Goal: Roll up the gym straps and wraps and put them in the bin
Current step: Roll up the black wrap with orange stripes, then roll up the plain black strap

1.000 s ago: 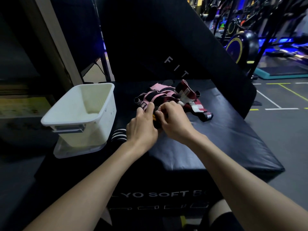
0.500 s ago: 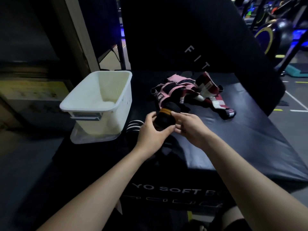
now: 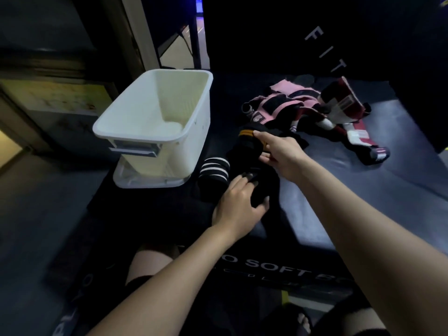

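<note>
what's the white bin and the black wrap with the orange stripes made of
White bin: looks like moulded plastic, smooth matte walls, thin rolled rim, moulded handle. Black wrap: apparently soft woven or elastic fabric, since it bunches and folds under the right hand; the exact fibre is unclear.

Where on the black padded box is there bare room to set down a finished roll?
Bare black padded box top lies right of the right hand, below the pink and maroon strap pile. Crowded: between the white plastic bin and left hand, where the white-striped black roll sits.
</note>
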